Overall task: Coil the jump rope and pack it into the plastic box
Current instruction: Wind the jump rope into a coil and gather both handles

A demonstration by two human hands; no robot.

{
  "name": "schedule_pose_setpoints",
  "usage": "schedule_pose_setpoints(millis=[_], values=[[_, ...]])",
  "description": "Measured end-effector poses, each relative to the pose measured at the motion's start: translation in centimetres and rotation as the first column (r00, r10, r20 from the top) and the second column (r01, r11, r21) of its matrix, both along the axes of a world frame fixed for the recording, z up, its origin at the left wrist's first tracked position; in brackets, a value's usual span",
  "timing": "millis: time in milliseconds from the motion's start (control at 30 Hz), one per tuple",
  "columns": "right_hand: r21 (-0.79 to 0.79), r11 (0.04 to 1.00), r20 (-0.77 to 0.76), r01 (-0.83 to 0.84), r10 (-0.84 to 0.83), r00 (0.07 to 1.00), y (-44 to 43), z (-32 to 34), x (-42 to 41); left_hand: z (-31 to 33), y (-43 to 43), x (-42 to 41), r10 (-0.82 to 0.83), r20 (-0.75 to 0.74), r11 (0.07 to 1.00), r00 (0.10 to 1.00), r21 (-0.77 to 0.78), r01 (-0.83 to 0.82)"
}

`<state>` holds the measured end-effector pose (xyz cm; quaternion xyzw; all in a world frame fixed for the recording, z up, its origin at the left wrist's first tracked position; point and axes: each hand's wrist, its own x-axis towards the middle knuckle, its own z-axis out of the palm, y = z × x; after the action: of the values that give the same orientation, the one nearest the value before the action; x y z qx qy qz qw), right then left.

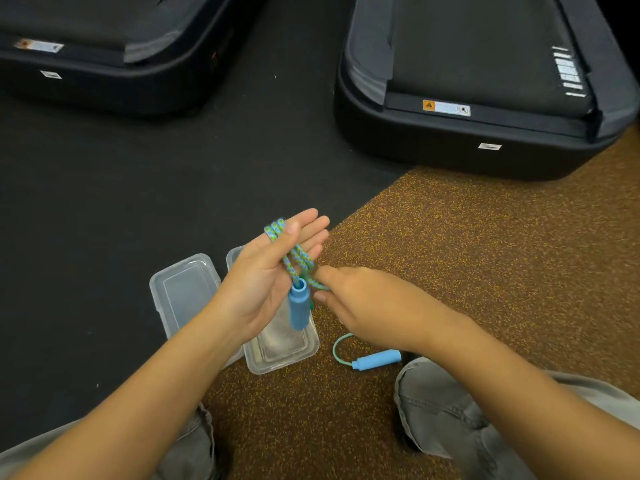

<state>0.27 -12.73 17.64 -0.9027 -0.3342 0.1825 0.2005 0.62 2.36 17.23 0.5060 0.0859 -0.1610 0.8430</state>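
My left hand (266,271) is held flat, palm up, with fingers straight. The blue-green braided jump rope (294,258) is looped around it, and one blue handle (298,308) hangs down across the palm. To the right, my right hand (363,303) pinches the rope beside the left palm. On the floor lies the second blue handle (377,360), with a curl of rope at its left end. The clear plastic box (287,348) stands open on the floor under my hands, partly hidden. Its clear lid (183,292) lies to the left.
Two black treadmill bases sit at the back, one at the left (114,64) and one at the right (478,133). The floor is black rubber on the left and speckled brown on the right. My knees in grey trousers (450,410) frame the bottom.
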Motion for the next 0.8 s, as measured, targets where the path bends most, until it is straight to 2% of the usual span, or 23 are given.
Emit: schedule_pose_setpoints(millis=[67,167,333,467,533,667,800], values=[[0.005,1.0,0.008,-0.025,0.025,1.0,0.1,0.3,-0.2,-0.7,0.1,0.0,-0.013,0.055,0.984,0.998,0.176,0.003],[0.055,0.997,0.013,-0.046,0.045,0.999,0.1,1.4,-0.2,-1.7,0.3,0.0,-0.098,0.102,0.899,0.99,0.436,0.044],[0.203,0.975,0.068,0.091,-0.107,0.992,-0.9,2.3,1.2,-1.2,0.0,-0.4,-0.255,0.022,0.861,0.967,0.46,0.216],[0.286,0.932,0.018,0.223,-0.238,0.971,-1.7,2.2,2.2,0.2,-0.5,-0.8,-0.452,-0.061,0.814,0.89,0.381,0.439],[0.337,0.904,-0.021,0.264,-0.273,0.962,-1.9,2.2,2.6,0.7,-0.4,-0.9,-0.466,-0.076,0.842,0.881,0.268,0.468],[0.375,0.882,-0.042,0.285,-0.29,0.956,-1.8,1.8,3.0,1.5,-0.1,-0.7,-0.386,-0.103,0.923,0.917,-0.04,0.383],[0.314,0.901,-0.055,0.298,-0.296,0.954,-1.4,0.4,2.9,1.9,0.1,0.1,-0.249,-0.159,0.938,0.955,-0.285,0.197]])
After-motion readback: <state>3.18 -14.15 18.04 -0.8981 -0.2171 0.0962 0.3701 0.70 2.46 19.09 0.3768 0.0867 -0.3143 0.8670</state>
